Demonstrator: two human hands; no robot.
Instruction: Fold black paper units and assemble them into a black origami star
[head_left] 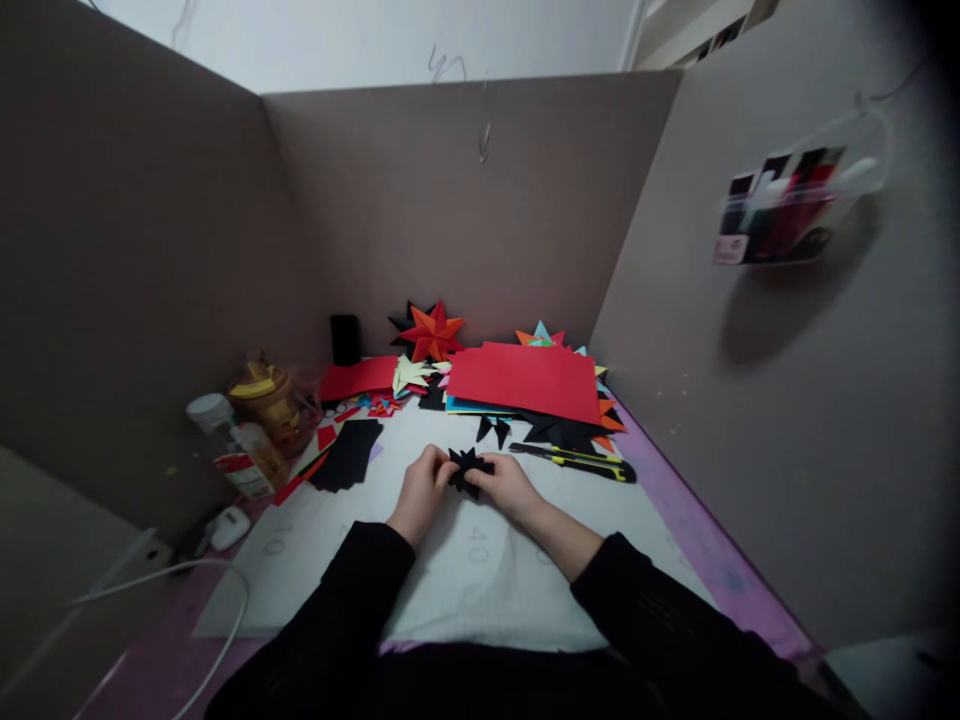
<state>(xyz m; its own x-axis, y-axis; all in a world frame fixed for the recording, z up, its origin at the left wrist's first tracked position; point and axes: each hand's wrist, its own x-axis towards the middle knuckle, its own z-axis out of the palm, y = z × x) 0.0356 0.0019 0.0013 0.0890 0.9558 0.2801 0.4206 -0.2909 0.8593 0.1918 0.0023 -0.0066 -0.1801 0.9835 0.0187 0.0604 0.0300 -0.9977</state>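
At the left, several black paper sheets (349, 457) lie on the white mat (480, 590). Next, the left hand (424, 482) is pinching one side of a small black folded star (466, 470). The star is between both hands, near the mat's middle. The right hand (511, 487) is grasping its other side. Farther right lies a black-and-yellow cutter (592, 464).

I work in dim, greyish light, brightest on the pale surface (360, 45) along the top edge, with gloom over the left panel (142, 250), a soft shadow below the blurred basket (776, 220) at upper right, little detail in the central black paper star (468, 468), and a stretched, blackened upper-right corner.
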